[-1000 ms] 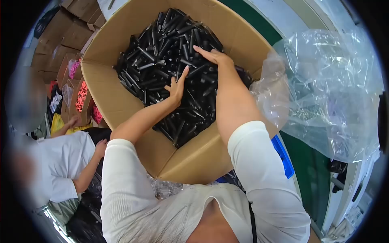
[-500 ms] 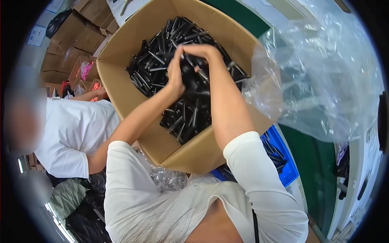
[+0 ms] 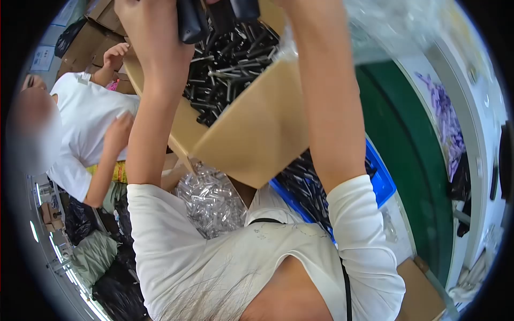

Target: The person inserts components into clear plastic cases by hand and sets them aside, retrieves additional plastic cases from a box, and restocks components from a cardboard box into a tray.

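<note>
My left hand (image 3: pixel 151 29) is raised at the top edge, partly cut off. Smooth black tubes (image 3: pixel 191 25) lie against its palm and thumb side, and the hand looks closed around them. Another dark tube end (image 3: pixel 245 7) shows just to the right. Of my right arm only the forearm (image 3: pixel 333 96) is visible; the hand lies beyond the top edge. Below and between the arms, a cardboard box (image 3: pixel 257 125) holds a heap of black tubes with some shiny parts (image 3: pixel 227 72).
A bag of clear plastic pieces (image 3: pixel 211 200) sits by my lap, beside a blue tray (image 3: pixel 381 176) of black tubes. At left stands a co-worker in a white shirt (image 3: pixel 88 125). A green surface (image 3: pixel 404 150) runs along the right, with purple pieces (image 3: pixel 447 120) beyond.
Both hands have come up out of the heap toward the top edge, spreading apart, with black tubes lifted. The box appears shifted and tilted. The co-worker has turned and raised a hand.
</note>
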